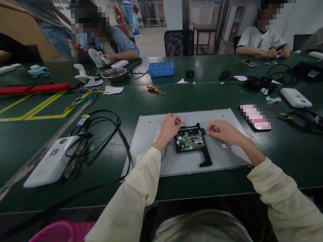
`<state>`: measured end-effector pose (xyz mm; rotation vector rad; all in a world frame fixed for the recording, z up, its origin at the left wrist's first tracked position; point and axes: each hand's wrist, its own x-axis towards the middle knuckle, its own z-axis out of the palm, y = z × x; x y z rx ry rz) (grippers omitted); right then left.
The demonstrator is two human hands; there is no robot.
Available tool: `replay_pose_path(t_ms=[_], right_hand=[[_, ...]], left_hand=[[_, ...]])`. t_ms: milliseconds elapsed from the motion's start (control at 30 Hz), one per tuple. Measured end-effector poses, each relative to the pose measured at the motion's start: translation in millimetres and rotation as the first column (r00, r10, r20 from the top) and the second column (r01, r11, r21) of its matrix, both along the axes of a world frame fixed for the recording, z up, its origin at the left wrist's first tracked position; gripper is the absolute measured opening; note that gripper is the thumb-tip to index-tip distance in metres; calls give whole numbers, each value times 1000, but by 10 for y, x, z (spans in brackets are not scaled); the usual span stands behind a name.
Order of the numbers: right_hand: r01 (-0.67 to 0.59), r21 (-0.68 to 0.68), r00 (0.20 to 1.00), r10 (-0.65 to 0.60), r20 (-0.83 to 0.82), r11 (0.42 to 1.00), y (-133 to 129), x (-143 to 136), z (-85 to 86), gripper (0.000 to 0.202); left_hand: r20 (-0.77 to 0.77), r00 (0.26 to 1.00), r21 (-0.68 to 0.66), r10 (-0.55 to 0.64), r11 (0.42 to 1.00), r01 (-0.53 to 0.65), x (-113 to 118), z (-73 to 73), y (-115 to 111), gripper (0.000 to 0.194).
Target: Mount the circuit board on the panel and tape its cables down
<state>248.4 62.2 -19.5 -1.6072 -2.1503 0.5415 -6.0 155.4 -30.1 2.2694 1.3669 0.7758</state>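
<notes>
Black open plastic frame [206,155] lies between your hands, flat on the pale-grey rectangular panel [179,164] on the dark-green table [203,96]; its long axis, with one projecting leg, runs toward you. Your left hand [171,125] is nearer, curled over the far-left corner; grip can't be told. Your right hand [222,130], just beyond the right edge, has fingers bent nearly together; contents unclear. Green circuit board [190,143] sits inside the frame.

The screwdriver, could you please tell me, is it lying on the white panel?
No, the screwdriver lies on the green table beyond the panel.
</notes>
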Motion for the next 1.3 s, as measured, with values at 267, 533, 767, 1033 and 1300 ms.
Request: replay_pose_path(t_ms=[267, 533, 767, 1033, 1300], right_hand=[[8, 27, 1000, -9, 13, 1000, -24, -36, 47, 10], [29, 56, 1000, -29, 4, 998, -22, -82, 32, 15], [46, 57, 999, -47, 16, 997, -46, -95, 36, 21], [64, 75, 998, -66, 25, 995, -43, -104, 35, 23], [73, 84, 997, -72, -17, 994, -43, -91, 24, 24]], left_hand=[[-20, 998, 24, -54, 998, 54, 17, -32, 17, 13], [60, 998, 24, -36, 999, 35, 37, -2, 3, 13], [291, 956, 17, 41, 999, -48, 61, 23, 6, 11], [297, 953, -17, 56, 998, -54, 43, 18, 28, 12], [85, 994, 122, 63, 990, -73, 23, 111, -35, 21]])
